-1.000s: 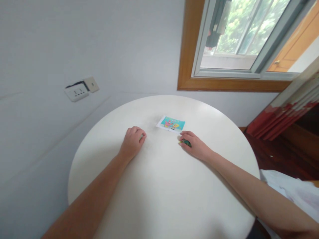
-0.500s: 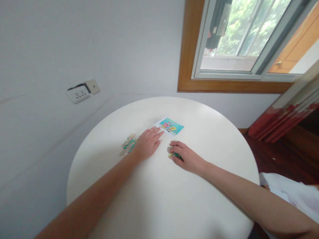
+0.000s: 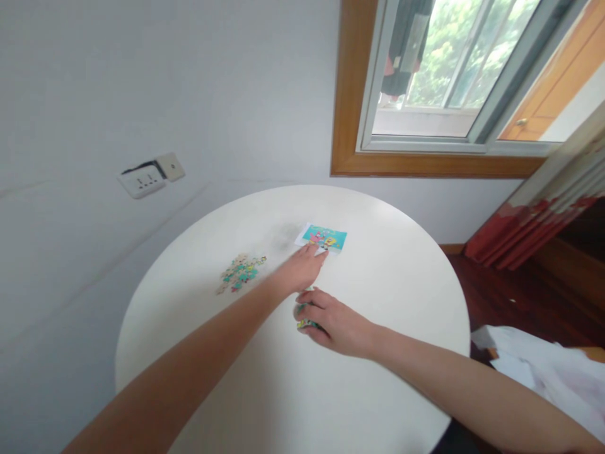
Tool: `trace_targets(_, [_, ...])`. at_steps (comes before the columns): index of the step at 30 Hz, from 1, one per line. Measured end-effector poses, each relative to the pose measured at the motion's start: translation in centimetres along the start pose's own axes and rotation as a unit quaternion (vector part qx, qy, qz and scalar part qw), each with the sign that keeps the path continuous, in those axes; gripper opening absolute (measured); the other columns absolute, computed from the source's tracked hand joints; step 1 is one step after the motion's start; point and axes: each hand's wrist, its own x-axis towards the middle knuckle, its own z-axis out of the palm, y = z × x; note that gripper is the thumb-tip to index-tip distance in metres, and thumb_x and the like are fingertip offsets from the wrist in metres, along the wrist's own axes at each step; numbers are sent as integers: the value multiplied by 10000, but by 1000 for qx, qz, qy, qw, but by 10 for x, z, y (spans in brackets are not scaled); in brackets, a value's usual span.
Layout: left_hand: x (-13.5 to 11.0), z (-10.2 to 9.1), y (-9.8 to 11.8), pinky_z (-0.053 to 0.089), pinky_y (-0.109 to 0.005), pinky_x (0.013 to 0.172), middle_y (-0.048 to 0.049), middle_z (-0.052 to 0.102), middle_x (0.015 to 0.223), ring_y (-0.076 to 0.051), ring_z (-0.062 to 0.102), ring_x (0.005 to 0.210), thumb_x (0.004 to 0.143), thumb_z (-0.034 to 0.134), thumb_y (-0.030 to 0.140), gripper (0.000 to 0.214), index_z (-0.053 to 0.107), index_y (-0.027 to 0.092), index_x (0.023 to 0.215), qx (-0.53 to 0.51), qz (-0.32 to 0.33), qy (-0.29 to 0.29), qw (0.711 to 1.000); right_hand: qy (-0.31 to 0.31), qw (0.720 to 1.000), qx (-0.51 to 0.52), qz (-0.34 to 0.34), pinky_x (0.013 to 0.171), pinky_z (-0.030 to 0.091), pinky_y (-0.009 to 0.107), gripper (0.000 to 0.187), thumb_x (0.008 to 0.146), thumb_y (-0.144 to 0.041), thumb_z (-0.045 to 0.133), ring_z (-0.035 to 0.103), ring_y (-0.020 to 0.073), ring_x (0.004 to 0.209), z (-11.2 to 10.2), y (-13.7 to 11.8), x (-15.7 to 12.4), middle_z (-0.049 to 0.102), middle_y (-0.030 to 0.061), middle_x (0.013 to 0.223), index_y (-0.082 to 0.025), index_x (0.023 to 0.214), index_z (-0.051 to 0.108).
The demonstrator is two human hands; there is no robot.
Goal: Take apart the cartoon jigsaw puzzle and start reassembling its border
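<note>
Fingers stretched out, my left hand point(image 3: 301, 267) lies over the lower edge of a small picture card point(image 3: 334, 238) with colourful cartoon figures on turquoise. My right hand point(image 3: 336, 323) is nearer to me, its fingers curled down over some green and yellow jigsaw pieces point(image 3: 307, 324) on the table. Those pieces are mostly hidden under the fingers, so I cannot tell whether they are joined. Left of my left hand spreads a loose pile of jigsaw pieces point(image 3: 240, 271), some turquoise, some with the pale back up.
Everything lies on a round white table point(image 3: 378, 252). Behind it are a wall with a socket point(image 3: 144, 181) and a wood-framed window point(image 3: 435, 165). A red and cream curtain point(image 3: 515, 227) hangs at the right, with white cloth point(image 3: 553, 372) below it.
My left hand has moved right, off the pile's edge and onto the card, which has turned slightly. My right hand has come left and closer to me with the pieces under its fingers.
</note>
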Motion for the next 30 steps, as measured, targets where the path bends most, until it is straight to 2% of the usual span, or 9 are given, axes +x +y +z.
trace_targets(3, [6, 0, 6, 360, -410, 1057, -167, 502, 1367, -265, 455, 1279, 914, 365, 98, 458, 492, 158, 1350, 5, 6, 2, 1000, -7, 999, -39, -13, 1029, 400, 394, 171, 916, -263, 527, 514, 212, 1170, 1, 1, 0, 595, 111, 1158, -203, 1063, 590])
trace_targets(8, [13, -7, 17, 398, -475, 1004, -192, 501, 1375, -319, 443, 1284, 909, 355, 93, 449, 531, 165, 1316, 11, -17, 4, 1000, -26, 996, -84, -1, 1004, 408, 399, 259, 913, -387, 542, 530, 222, 1146, -7, 4, 1, 617, 96, 1153, -216, 1089, 623])
trace_targets(13, [22, -23, 34, 394, -466, 981, -197, 661, 1108, -320, 549, 1140, 875, 411, 66, 387, 626, 124, 1191, 9, -30, -23, 999, -58, 997, -23, -49, 999, 435, 349, 253, 942, -283, 477, 561, 195, 1123, -19, 10, 2, 637, 108, 1166, -185, 1091, 656])
trace_targets(16, [26, -29, 41, 415, -456, 944, -182, 682, 1025, -314, 583, 1070, 876, 430, 71, 350, 654, 127, 1139, 6, -32, -32, 999, -71, 995, 41, -49, 975, 461, 313, 270, 946, -217, 437, 585, 169, 1096, -28, 14, 2, 664, 87, 1136, -194, 1098, 659])
trace_targets(19, [25, -32, 40, 431, -444, 922, -174, 674, 1043, -317, 575, 1080, 861, 487, 90, 317, 662, 142, 1121, 1, -35, -31, 999, -26, 996, 86, 0, 890, 502, 292, 261, 945, -246, 438, 636, 159, 969, -37, 18, 2, 702, 69, 1005, -188, 1024, 680])
trace_targets(23, [14, -42, 26, 456, -399, 895, -148, 646, 1106, -300, 573, 1061, 825, 598, 186, 324, 642, 171, 1145, -11, -17, -15, 1000, 95, 989, 93, 71, 811, 508, 289, 254, 933, -291, 478, 655, 156, 831, -54, 25, 1, 715, 65, 868, -167, 881, 693])
trace_targets(24, [10, -46, 21, 455, -389, 898, -138, 634, 1127, -287, 567, 1065, 850, 567, 195, 343, 616, 181, 1188, -14, -13, -4, 1000, 116, 986, 87, 85, 809, 504, 292, 263, 934, -300, 482, 655, 157, 821, -57, 28, 1, 715, 64, 851, -168, 849, 693])
trace_targets(27, [-8, -55, 7, 445, -378, 918, -115, 631, 1108, -244, 563, 1053, 900, 377, 83, 414, 571, 185, 1250, -25, -8, 24, 999, 143, 981, 70, 114, 778, 501, 292, 277, 929, -318, 488, 653, 160, 793, -65, 37, 0, 711, 62, 816, -173, 813, 693])
trace_targets(30, [-32, -51, -6, 431, -387, 952, -118, 635, 1093, -236, 553, 1049, 886, 361, 69, 408, 592, 145, 1213, -58, 22, 52, 997, 127, 983, 52, 121, 702, 500, 272, 238, 915, -279, 490, 646, 152, 746, -63, 43, -1, 706, 57, 804, -174, 895, 703])
